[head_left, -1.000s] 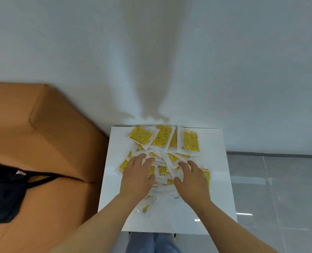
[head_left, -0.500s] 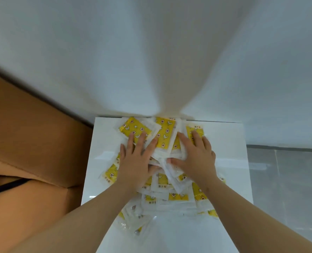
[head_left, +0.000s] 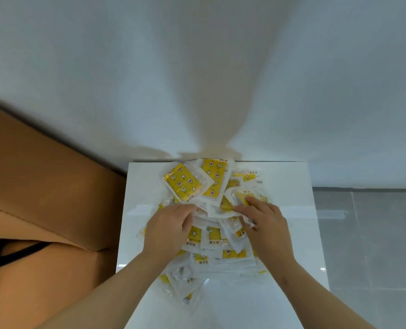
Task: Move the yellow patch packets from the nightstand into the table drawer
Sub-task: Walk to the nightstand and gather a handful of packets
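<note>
1. The yellow patch packets (head_left: 215, 235) lie in a loose, overlapping heap on the white desk (head_left: 299, 205) — spread from its far edge by the wall (head_left: 197, 67) almost to the near side.
2. The left hand (head_left: 168, 230) lies knuckles-up on the heap's left side, its fingers curled down into the packets and gripping some.
3. The right hand (head_left: 267, 225) lies on the heap's right side, fingers bent round a few packets — the thumb pinches a white edge.
4. A brown padded piece (head_left: 43, 186) stands left of the desk, and grey floor tiles (head_left: 375, 233) lie to its right.
</note>
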Demonstrator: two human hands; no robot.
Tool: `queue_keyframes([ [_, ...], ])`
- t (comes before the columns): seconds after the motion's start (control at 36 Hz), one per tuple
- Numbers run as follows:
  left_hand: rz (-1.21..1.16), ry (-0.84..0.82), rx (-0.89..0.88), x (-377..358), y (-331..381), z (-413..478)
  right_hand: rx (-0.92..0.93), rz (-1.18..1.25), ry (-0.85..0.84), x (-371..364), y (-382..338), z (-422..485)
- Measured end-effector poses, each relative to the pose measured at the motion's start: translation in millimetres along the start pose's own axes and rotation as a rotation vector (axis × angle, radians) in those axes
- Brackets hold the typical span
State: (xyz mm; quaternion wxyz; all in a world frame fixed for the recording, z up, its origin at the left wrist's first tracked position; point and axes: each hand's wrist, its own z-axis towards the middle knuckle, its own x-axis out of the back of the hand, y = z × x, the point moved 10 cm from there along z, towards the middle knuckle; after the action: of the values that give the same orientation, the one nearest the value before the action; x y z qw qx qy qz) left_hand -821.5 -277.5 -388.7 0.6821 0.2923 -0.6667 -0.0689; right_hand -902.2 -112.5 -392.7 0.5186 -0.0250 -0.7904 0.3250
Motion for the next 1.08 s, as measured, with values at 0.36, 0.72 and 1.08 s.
queue_keyframes([
  [0.36, -0.001, -0.249, 0.387, -40, -24, 53, -0.36, 0.249, -0.039, 3, 27, 7],
  [0.72, -0.375, -0.174, 0.457, -41, -6, 64, -0.507, 0.348, -0.158, -25, 25, 39],
  [1.08, -0.03, -0.568, 0.34, -83, 24, 72, -0.679, 0.743, -0.1, -36, 47, 32],
])
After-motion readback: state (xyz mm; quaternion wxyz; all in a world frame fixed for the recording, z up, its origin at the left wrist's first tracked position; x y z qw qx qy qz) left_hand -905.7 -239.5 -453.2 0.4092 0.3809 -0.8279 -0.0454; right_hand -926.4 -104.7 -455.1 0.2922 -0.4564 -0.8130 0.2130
